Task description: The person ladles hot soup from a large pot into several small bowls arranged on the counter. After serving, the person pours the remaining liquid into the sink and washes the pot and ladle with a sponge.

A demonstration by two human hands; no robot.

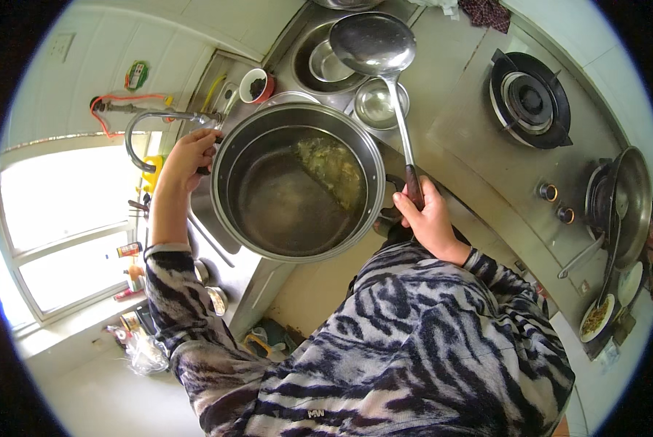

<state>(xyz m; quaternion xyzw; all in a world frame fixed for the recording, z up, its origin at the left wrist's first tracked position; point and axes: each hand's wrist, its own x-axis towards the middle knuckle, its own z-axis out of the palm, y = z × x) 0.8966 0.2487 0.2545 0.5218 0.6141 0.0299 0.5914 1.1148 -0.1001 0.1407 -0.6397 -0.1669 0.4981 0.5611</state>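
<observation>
A large dark metal pot (282, 191) is tilted in front of me, with thin liquid and greenish-yellow bits gathered along its right side. My left hand (192, 158) grips the handle at the pot's left rim. In my right hand (427, 218) is the dark handle of a large steel ladle (373, 43), whose bowl points away from me, above the counter. The pot's other side handle lies beside my right hand; whether any fingers touch it is hidden.
Near the pot's far side stand a red cup (257, 86), a steel basin (299, 54) and a small steel bowl (382, 104). A curved faucet (135, 142) rises at left. Rightward are a gas burner (529, 101), a wok (632, 207) and a plate of food (597, 318).
</observation>
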